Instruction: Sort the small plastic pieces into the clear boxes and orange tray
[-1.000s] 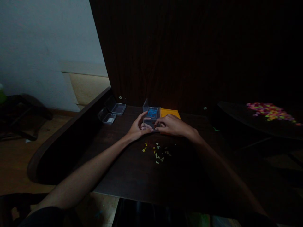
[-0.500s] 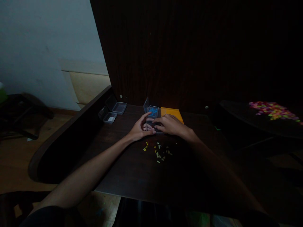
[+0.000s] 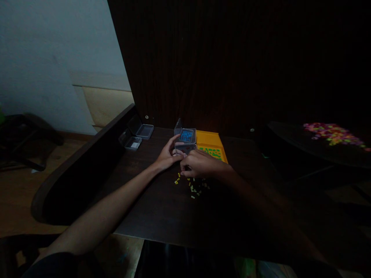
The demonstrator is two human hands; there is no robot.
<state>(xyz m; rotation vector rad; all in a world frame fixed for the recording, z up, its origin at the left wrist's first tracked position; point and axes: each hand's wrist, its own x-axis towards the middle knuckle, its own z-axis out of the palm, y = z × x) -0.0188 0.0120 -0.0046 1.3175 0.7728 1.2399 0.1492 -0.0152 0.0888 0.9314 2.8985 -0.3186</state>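
Note:
My left hand [image 3: 167,154] is wrapped around the left side of a small clear plastic box [image 3: 186,147], whose contents are too dark to make out. Directly behind it, another clear box [image 3: 177,132] stands with its lid raised and blue pieces [image 3: 187,135] inside. My right hand [image 3: 201,164] is low over the table at the near side of the held box. Its fingers are curled into a pinch, and whatever they hold is hidden. Just below it lie scattered small pale pieces [image 3: 196,191] and a few yellow ones [image 3: 176,180].
A yellow case [image 3: 207,137] with green pieces [image 3: 213,151] lies right of the clear boxes. Two clear boxes with lids up, one behind [image 3: 145,131] and one nearer [image 3: 133,143], stand by the raised left edge. Colourful small items [image 3: 333,133] lie on a dark surface at right.
My right hand has come out from the near clear box and down toward the loose pieces, uncovering the green pieces in the yellow case. The left hand keeps its hold.

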